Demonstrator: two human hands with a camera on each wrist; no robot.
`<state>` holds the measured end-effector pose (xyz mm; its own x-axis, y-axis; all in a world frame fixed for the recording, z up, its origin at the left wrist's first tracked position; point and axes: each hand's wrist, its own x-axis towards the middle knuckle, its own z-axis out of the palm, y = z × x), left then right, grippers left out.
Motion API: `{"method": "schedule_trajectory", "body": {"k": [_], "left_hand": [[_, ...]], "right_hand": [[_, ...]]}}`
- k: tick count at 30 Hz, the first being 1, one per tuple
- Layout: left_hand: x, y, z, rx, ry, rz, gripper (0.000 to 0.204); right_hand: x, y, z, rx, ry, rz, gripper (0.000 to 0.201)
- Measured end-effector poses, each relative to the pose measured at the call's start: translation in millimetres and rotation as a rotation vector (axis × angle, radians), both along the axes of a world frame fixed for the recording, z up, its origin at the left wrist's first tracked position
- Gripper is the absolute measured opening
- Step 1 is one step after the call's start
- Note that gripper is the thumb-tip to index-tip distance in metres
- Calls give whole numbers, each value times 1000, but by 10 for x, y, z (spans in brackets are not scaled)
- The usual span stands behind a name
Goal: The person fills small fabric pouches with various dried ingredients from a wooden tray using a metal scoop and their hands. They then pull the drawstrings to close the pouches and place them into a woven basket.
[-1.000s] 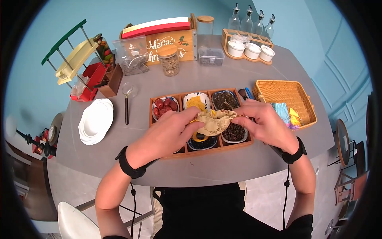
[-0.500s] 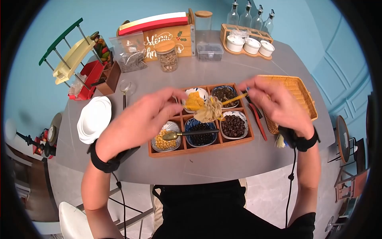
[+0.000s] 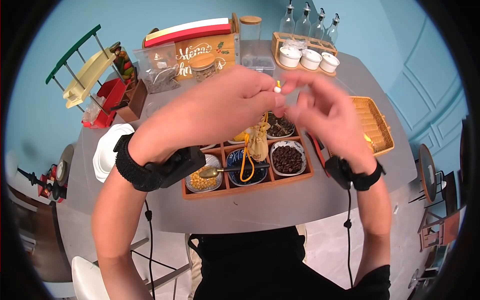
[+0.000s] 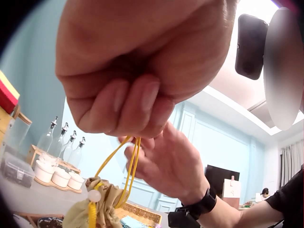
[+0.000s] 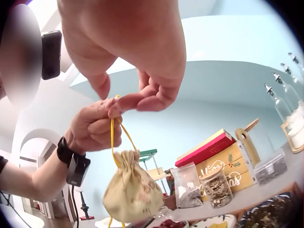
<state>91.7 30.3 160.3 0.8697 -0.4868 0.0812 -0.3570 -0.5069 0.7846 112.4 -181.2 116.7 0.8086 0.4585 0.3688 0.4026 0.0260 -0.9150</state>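
My left hand (image 3: 215, 105) pinches the yellow drawstring of a small beige drawstring pouch (image 3: 258, 145). The pouch hangs from it with its neck gathered, plain to see in the right wrist view as a round patterned pouch (image 5: 133, 190). A white bead (image 3: 277, 89) shows at my left fingertips. My right hand (image 3: 330, 115) is close beside them, thumb and fingers apart, the index finger right at the left fingertips. A yellow cord loop (image 3: 245, 167) dangles over a compartment box (image 3: 250, 191) of filled bowls, where a brass-headed spoon (image 3: 211, 172) lies across two bowls.
A wicker basket (image 3: 372, 122) stands to the right and white dishes (image 3: 107, 150) to the left. Behind are a lidded jar (image 3: 203, 65), a bag (image 3: 159, 70), a wooden crate (image 3: 220, 47) and a rack with white pots (image 3: 311, 59) and glass bottles (image 3: 302, 26).
The pouch's mouth, spread between both hands at first, has been drawn into a gathered neck. Both hands have come together and risen, the left now holding the drawstring above the hanging pouch.
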Motion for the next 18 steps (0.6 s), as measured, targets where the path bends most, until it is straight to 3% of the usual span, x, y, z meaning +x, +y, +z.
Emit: {"method": "schedule_trajectory", "body": {"k": [2,4,6,7,11,13,16,18], "left_hand": [[47,-29,39,-3,-18,-35,27],[72,-94,37,11,-19,-84,28],[86,-153,45,-47,-40,-68,30],[93,-160,73,-51,-33,-73,30],[20,-148,196,-40,29,-54,29],[-63,-185,252,-49,88,-56,29],[-84,-211,218,-99,145,-99,29],[-96,-220,164,-149,150,-139,29]], "right_hand": [[-16,-59,-168,-231,-225,47,39],[-6,-44,-215,-257,-182,35,34],[51,-66,-211,-329,74,114,29],[66,-43,-231,-221,96,136,23],[165,-188,-235,-155,203,206,23],[125,-214,-209,-24,237,350,28],[56,-249,-188,-37,278,464,30],[7,-237,-262,78,279,505,34]]}}
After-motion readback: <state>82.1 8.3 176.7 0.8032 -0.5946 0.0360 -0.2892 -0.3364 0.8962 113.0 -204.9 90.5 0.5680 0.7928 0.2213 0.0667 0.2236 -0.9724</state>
